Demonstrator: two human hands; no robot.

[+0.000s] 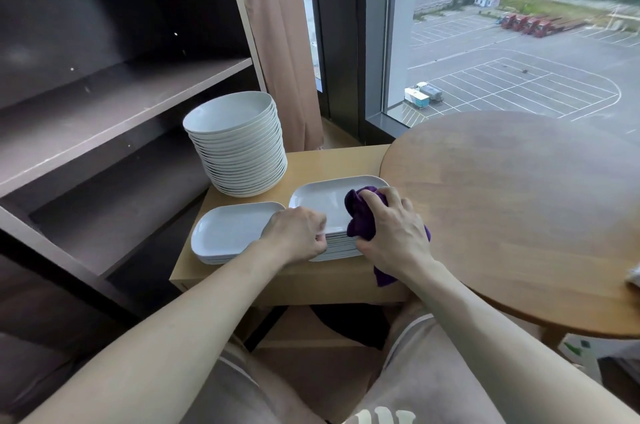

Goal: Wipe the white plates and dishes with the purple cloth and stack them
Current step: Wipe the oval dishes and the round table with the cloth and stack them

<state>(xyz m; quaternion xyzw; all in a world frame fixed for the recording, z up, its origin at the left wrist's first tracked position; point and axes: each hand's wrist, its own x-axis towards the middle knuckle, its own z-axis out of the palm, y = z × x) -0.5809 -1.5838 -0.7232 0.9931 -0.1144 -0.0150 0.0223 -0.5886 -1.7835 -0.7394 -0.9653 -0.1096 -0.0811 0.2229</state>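
the left hand pinches the top plate at its near left corner; the right hand, fingers curled round the purple cloth, rests just right of it.

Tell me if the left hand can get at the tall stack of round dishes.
Probably yes: nothing stands between the left hand and the round dishes, though it grips the top rectangular plate.

Purple cloth bunched atop stacked white plates.
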